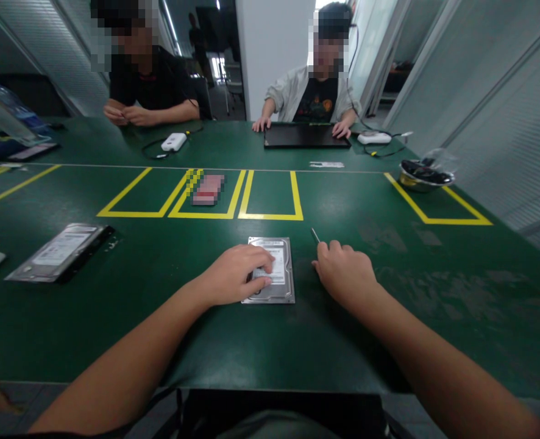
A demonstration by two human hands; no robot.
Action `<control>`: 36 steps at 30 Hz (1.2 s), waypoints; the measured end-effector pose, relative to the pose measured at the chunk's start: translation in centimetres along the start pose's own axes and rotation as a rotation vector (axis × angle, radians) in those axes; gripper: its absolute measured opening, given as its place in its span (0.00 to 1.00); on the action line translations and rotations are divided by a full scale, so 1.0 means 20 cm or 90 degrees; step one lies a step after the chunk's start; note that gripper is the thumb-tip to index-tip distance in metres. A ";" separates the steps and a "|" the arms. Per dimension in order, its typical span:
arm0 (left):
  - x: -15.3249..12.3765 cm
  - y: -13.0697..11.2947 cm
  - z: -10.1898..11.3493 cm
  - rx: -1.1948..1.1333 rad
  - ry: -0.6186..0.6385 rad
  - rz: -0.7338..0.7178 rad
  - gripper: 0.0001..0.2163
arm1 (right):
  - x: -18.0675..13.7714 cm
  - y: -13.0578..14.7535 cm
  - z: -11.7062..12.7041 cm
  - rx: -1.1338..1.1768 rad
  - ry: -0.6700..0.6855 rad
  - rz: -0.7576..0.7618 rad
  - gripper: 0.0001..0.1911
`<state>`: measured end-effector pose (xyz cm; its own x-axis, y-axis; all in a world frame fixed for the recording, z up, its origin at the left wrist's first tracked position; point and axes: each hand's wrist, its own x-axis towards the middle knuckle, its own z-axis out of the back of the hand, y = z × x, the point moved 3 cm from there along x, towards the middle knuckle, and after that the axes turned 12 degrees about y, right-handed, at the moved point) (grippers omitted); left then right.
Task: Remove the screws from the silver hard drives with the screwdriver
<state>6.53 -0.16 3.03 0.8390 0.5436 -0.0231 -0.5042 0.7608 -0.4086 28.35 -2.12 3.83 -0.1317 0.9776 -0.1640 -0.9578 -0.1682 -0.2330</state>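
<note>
A silver hard drive [284, 285] with a white label lies flat on the green table in front of me. My left hand [240, 273] rests over its left side, fingers curled onto the label and thumb lower down, gripping it against the table. To the right of the drive, apart from it, my right hand [345, 268] is closed with the palm down. From its fingers a thin metal shaft [315, 235] points up and left, like that of a screwdriver; any handle is hidden in the fist.
Another hard drive in a clear bag [64, 247] lies at left. Yellow tape [270, 216] marks boxes, one holding a pinkish blurred item [208, 189]. A bowl with dark items [425, 177] stands at right. Two people sit opposite, one with hands on a dark flat panel [306, 136].
</note>
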 end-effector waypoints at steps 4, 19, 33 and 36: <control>0.01 0.00 0.00 -0.006 -0.002 -0.005 0.07 | -0.04 0.09 0.03 0.039 -0.123 0.121 0.11; 0.01 0.02 -0.01 -0.014 -0.032 -0.009 0.08 | -0.12 0.30 -0.06 0.164 -0.225 0.460 0.22; -0.04 0.04 0.08 0.106 -0.097 -0.002 0.10 | -0.11 0.30 -0.08 0.161 -0.227 0.472 0.20; -0.11 0.09 0.12 0.097 -0.154 0.067 0.12 | -0.11 0.30 -0.08 0.166 -0.225 0.475 0.19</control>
<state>3.30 0.82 4.61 0.7171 0.6766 0.1676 -0.6255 0.7307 -0.2734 23.38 -5.50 1.36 -0.7794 0.6127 0.1307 -0.6118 -0.7893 0.0520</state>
